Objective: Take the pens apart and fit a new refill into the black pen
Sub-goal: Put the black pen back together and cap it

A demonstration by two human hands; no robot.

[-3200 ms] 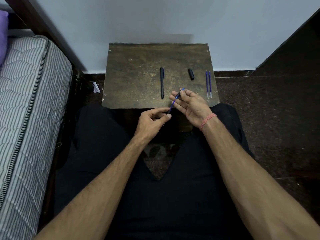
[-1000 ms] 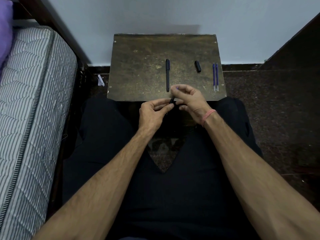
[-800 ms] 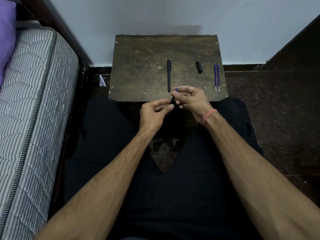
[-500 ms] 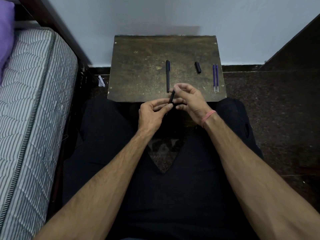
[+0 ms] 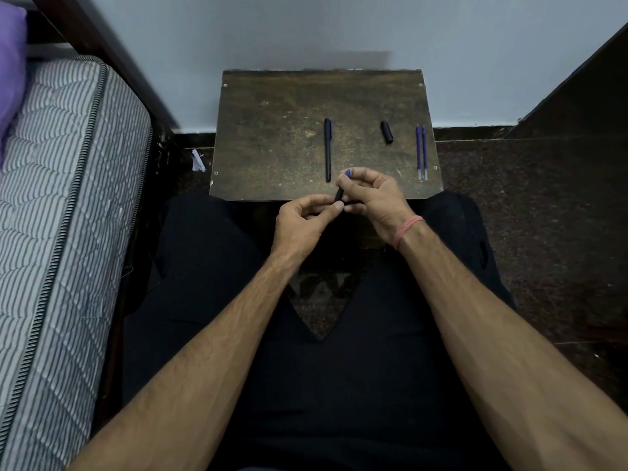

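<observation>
While both hands (image 5: pixel 339 209) pinch it, blue refill (image 5: pixel 347 172) protrudes.

No text, label, brand, number or sign can be read anywhere in the view. The capped black pen (image 5: pixel 327 149) lying on the worn brown wooden table (image 5: pixel 272 137) and the two blue refills (image 5: pixel 421 153) at its right edge show no legible print.
</observation>
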